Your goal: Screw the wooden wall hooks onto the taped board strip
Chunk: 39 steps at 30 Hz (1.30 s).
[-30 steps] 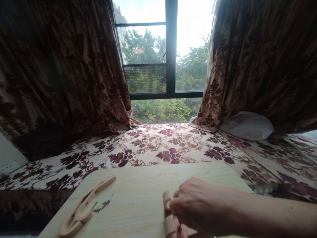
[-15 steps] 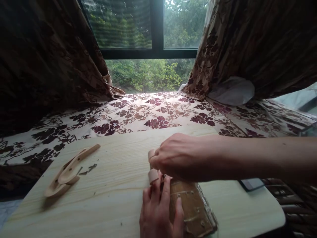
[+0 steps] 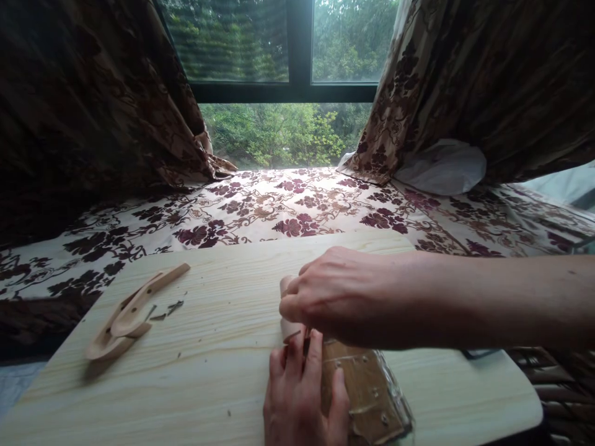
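A brown block (image 3: 360, 390), wrapped in clear film or tape, lies on the pale wooden board (image 3: 223, 378). My left hand (image 3: 302, 396) rests at its left side, fingertips against a light tan curved piece (image 3: 289, 331); its thumb lies over the block. Above the same piece, my right hand (image 3: 320, 297) is closed with fingers curled down, and whatever is between its fingertips is hidden. Wooden-looking curved pieces (image 3: 123, 316) lie together at the board's left, with small dark bits (image 3: 174, 306) beside them.
A dark flat object (image 3: 478, 354) shows partly beneath my right forearm. Beyond the board lies a floral cloth (image 3: 297, 204), with a whitish bag (image 3: 444, 167) at its right. Patterned curtains (image 3: 400, 105) hang beside the window.
My right hand has moved slightly down and toward me over the tan piece. The view has shifted a little. My left hand keeps its place beside the block.
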### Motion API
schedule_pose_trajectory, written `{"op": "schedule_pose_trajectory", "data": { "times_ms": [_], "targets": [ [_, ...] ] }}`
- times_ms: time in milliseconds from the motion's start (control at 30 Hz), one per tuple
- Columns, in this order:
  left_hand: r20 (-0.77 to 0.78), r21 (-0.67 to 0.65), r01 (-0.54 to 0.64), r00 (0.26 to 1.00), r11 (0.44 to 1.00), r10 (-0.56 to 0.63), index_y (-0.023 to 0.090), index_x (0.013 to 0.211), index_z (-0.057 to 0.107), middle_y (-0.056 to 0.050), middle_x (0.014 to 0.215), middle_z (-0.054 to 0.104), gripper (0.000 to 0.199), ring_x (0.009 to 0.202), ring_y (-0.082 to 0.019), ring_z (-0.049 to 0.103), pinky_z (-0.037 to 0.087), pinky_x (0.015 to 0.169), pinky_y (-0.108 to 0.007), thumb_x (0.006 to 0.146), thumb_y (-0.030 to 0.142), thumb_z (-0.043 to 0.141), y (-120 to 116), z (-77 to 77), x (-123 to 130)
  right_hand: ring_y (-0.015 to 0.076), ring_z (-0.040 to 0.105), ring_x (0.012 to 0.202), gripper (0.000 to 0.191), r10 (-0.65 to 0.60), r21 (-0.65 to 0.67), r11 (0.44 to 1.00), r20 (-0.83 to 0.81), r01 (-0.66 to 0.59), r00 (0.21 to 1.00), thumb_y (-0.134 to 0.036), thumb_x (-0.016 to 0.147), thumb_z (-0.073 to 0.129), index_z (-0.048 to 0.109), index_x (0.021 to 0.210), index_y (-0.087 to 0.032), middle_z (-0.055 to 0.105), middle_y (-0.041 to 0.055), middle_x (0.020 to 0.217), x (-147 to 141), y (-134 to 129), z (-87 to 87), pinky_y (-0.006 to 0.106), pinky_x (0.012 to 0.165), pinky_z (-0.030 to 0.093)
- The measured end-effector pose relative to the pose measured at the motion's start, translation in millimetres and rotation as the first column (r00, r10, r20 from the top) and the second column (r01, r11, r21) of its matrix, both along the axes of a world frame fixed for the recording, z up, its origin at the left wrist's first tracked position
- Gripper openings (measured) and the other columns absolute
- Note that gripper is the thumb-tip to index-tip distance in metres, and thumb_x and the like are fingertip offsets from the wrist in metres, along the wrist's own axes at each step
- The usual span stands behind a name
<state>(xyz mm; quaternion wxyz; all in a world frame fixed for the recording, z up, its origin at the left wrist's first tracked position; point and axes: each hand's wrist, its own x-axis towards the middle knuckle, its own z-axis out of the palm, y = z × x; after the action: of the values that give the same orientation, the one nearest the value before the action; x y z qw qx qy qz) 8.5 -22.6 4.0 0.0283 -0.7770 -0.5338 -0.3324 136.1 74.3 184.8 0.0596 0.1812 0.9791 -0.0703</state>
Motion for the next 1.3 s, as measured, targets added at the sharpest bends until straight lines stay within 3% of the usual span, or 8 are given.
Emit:
{"op": "schedule_pose_trajectory", "data": {
  "times_ms": [167, 267, 367, 500, 800, 1033, 1200, 1300],
  "targets": [
    [-0.048, 0.059, 0.034, 0.998, 0.998, -0.031, 0.009, 0.125, 0.047, -0.015, 0.128, 0.047, 0.047, 0.107, -0.030, 0.044, 0.044, 0.088, -0.043, 0.081, 0.024, 0.053, 3.6, -3.4, -5.8, 0.0089, 0.031, 0.043, 0.008, -0.194, 0.034, 0.981, 0.036, 0.193, 0.980, -0.012, 0.083, 0.049, 0.057, 0.082, -0.013, 0.050, -0.0018, 0.056, -4.9, -2.7, -1.9, 0.027, 0.042, 0.022],
    [-0.155, 0.129, 0.085, 0.986, 0.988, -0.065, 0.007, 0.126, 0.047, -0.017, 0.131, 0.044, 0.051, 0.106, -0.029, 0.046, 0.047, 0.085, -0.040, 0.080, 0.027, 0.055, 6.8, -7.1, -11.2, 0.0086, 0.029, 0.040, 0.008, -0.279, 0.057, 0.960, 0.125, 0.274, 0.952, -0.014, 0.084, 0.050, 0.058, 0.086, -0.012, 0.048, -0.0030, 0.053, -8.7, -4.1, 3.9, 0.027, 0.040, 0.021],
    [-0.201, 0.164, 0.067, 0.979, 0.984, -0.033, 0.007, 0.127, 0.046, -0.017, 0.132, 0.045, 0.052, 0.105, -0.029, 0.047, 0.049, 0.081, -0.040, 0.079, 0.029, 0.054, 7.6, -8.1, -13.7, 0.0093, 0.034, 0.044, 0.008, -0.182, 0.053, 0.983, 0.151, 0.176, 0.972, -0.009, 0.081, 0.051, 0.058, 0.083, -0.013, 0.053, -0.0012, 0.058, -8.3, -3.8, 9.6, 0.028, 0.042, 0.024],
    [-0.185, 0.091, 0.050, 0.982, 0.995, -0.032, 0.009, 0.127, 0.047, -0.014, 0.129, 0.049, 0.052, 0.100, -0.026, 0.048, 0.052, 0.078, -0.036, 0.079, 0.029, 0.055, 5.9, -4.9, -12.9, 0.0100, 0.044, 0.056, 0.014, -0.058, -0.017, 0.998, 0.086, 0.060, 0.995, -0.002, 0.077, 0.049, 0.057, 0.077, -0.014, 0.062, 0.0037, 0.076, -4.5, -1.8, 8.9, 0.027, 0.050, 0.030],
    [-0.201, 0.162, 0.068, 0.979, 0.985, -0.035, 0.008, 0.128, 0.045, -0.017, 0.130, 0.049, 0.053, 0.110, -0.028, 0.050, 0.049, 0.085, -0.038, 0.079, 0.027, 0.052, 7.9, -8.7, -12.6, 0.0092, 0.033, 0.042, 0.009, -0.282, 0.018, 0.958, 0.222, 0.285, 0.933, -0.012, 0.084, 0.050, 0.058, 0.086, -0.011, 0.052, -0.0007, 0.057, -7.2, -3.9, 8.1, 0.028, 0.041, 0.021],
    [-0.232, 0.262, 0.025, 0.972, 0.965, 0.037, 0.009, 0.126, 0.046, -0.015, 0.125, 0.053, 0.051, 0.107, -0.026, 0.050, 0.049, 0.081, -0.037, 0.079, 0.027, 0.051, 9.0, -8.0, -10.0, 0.0111, 0.046, 0.056, 0.012, -0.046, 0.047, 0.998, 0.087, 0.042, 0.995, -0.006, 0.079, 0.050, 0.059, 0.078, -0.014, 0.061, 0.0026, 0.070, -1.2, -2.8, 10.6, 0.028, 0.047, 0.027],
    [-0.118, 0.181, -0.045, 0.991, 0.983, 0.067, 0.013, 0.129, 0.045, -0.012, 0.126, 0.050, 0.051, 0.104, -0.028, 0.048, 0.048, 0.081, -0.039, 0.079, 0.025, 0.050, 6.6, -8.5, -6.9, 0.0124, 0.052, 0.068, 0.013, -0.036, -0.002, 0.999, 0.108, 0.037, 0.993, -0.007, 0.082, 0.049, 0.059, 0.077, -0.013, 0.063, 0.0060, 0.082, -4.1, -1.1, 5.7, 0.027, 0.053, 0.033],
    [-0.142, 0.159, 0.027, 0.990, 0.987, -0.004, 0.012, 0.128, 0.044, -0.013, 0.133, 0.045, 0.051, 0.106, -0.027, 0.048, 0.048, 0.083, -0.038, 0.079, 0.024, 0.051, 6.6, -9.5, -7.8, 0.0113, 0.046, 0.057, 0.013, -0.089, -0.003, 0.996, 0.153, 0.090, 0.984, -0.006, 0.082, 0.049, 0.060, 0.082, -0.012, 0.061, 0.0038, 0.073, -7.2, 0.0, 5.0, 0.027, 0.050, 0.030]
  ]
}}
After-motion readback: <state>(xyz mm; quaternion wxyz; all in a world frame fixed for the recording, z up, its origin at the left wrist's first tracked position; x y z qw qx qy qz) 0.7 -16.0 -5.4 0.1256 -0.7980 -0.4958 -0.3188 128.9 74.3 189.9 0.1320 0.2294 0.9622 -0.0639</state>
